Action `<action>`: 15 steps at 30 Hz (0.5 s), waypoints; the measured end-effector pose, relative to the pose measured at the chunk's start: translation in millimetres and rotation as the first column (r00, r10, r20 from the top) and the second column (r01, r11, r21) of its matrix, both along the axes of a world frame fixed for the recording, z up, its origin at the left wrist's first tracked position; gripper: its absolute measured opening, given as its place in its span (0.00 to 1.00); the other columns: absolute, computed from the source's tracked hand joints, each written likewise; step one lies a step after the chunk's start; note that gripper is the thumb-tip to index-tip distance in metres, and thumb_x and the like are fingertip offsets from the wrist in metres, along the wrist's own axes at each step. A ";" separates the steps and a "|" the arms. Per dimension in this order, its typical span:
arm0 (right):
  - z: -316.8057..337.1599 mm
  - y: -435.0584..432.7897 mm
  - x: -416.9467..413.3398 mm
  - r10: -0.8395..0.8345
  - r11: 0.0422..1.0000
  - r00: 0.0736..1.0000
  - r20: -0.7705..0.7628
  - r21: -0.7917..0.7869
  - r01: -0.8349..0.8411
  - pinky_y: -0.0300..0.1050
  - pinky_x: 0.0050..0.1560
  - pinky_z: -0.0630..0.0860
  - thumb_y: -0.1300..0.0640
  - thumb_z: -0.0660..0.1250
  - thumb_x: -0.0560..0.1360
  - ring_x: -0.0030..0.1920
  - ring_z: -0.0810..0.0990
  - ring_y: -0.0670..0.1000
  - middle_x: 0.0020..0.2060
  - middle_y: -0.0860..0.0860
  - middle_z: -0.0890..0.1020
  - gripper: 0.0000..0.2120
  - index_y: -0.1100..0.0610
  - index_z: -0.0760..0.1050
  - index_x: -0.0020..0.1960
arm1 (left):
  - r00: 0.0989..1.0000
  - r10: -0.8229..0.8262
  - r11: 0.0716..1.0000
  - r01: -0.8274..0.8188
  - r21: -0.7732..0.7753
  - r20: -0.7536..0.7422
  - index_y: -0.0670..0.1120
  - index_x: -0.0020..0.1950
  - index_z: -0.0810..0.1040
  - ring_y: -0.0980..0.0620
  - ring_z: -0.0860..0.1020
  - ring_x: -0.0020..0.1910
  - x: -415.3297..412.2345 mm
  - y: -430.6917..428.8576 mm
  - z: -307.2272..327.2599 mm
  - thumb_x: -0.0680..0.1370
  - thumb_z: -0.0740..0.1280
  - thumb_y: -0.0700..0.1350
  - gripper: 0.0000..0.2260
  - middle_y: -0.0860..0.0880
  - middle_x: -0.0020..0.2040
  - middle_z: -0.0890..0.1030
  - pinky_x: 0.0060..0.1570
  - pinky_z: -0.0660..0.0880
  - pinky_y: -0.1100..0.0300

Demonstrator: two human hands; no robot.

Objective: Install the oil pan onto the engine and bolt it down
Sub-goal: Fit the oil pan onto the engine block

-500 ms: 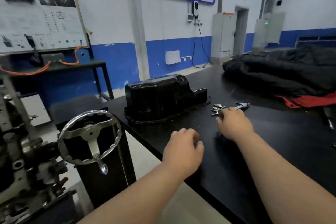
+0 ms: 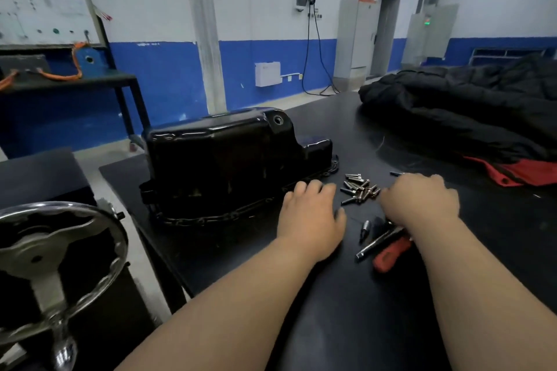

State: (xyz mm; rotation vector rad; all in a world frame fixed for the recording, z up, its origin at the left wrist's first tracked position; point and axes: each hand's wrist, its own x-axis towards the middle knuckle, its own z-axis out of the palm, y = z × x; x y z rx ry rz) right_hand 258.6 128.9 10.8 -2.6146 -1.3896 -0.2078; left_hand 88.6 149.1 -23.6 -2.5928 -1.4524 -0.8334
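Observation:
The black oil pan (image 2: 229,159) lies upside down on the black table (image 2: 346,310), flange down. Right of it is a small pile of several silver bolts (image 2: 360,190). My left hand (image 2: 310,217) rests palm down on the table between the pan's flange and the bolts, fingers loosely bent and holding nothing. My right hand (image 2: 422,202) sits just right of the bolt pile with its fingers curled down. Its fingertips are hidden, so I cannot tell whether it holds a bolt. The engine itself is out of view.
Under my right wrist lie a small socket bit (image 2: 364,227), a steel bar tool (image 2: 379,242) and a red-handled tool (image 2: 391,253). A black jacket (image 2: 467,111) over red cloth (image 2: 527,175) fills the table's far right. A chrome handwheel (image 2: 54,265) stands at the left.
Both hands have moved forward towards the pan and bolts. The view has come closer and dropped, so the tools near my right wrist now show.

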 end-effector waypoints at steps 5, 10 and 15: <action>-11.1 5.8 -5.4 0.077 0.994 0.991 0.106 0.068 -0.085 0.52 0.57 0.65 0.52 0.57 0.75 0.61 0.67 0.56 0.59 0.53 0.75 0.15 0.53 0.73 0.58 | 0.997 -0.075 0.997 0.075 -0.030 -0.027 0.52 0.71 0.66 0.46 0.65 0.61 30.4 30.5 -1.8 0.76 0.60 0.56 0.24 0.50 0.64 0.71 0.61 0.63 0.52; -19.6 9.9 -3.8 0.195 0.968 0.974 0.119 0.136 -0.210 0.51 0.55 0.67 0.52 0.56 0.75 0.59 0.69 0.55 0.56 0.51 0.75 0.13 0.51 0.73 0.56 | 0.975 -0.185 0.980 0.173 -0.101 -0.125 0.51 0.75 0.61 0.46 0.60 0.67 43.0 55.7 -0.1 0.77 0.59 0.53 0.26 0.50 0.73 0.62 0.65 0.59 0.50; -24.4 11.1 -3.2 0.245 0.959 0.964 0.107 0.120 -0.257 0.49 0.48 0.66 0.53 0.56 0.75 0.56 0.70 0.55 0.52 0.51 0.76 0.11 0.51 0.74 0.53 | 0.986 -0.150 0.970 0.134 -0.201 -0.065 0.52 0.66 0.73 0.46 0.65 0.60 49.6 68.6 -2.9 0.78 0.58 0.54 0.18 0.50 0.63 0.71 0.60 0.61 0.52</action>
